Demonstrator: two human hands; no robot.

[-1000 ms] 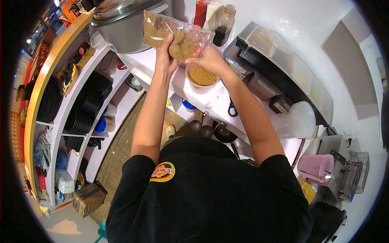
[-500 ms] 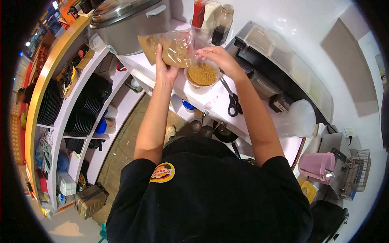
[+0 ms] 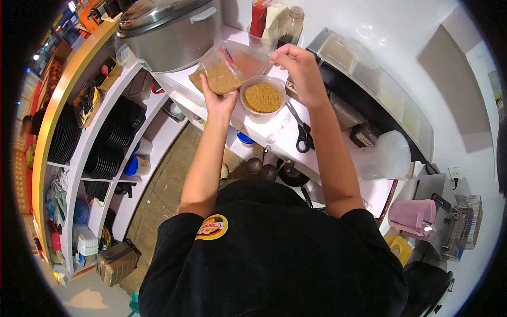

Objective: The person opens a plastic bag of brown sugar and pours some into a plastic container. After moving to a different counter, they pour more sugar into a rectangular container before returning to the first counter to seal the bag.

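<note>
Tub [image 3: 262, 98] is open from above; straight drop in over its mouth. Front approach runs between the two forearms, across the counter strip [image 3: 273, 131]. Left side blocked: bag [image 3: 224, 76] in left hand [image 3: 219, 101] crowds the rim, big cooker [image 3: 169, 42] beyond. Behind the tub, clear container [image 3: 252, 61] in the way, then bottles [image 3: 260, 21] near the wall. Right: scissors [image 3: 303, 132] lie just beside the tub; long box [image 3: 364, 74] bars farther reach, with right hand [image 3: 302, 71] raised by its near end.
</note>
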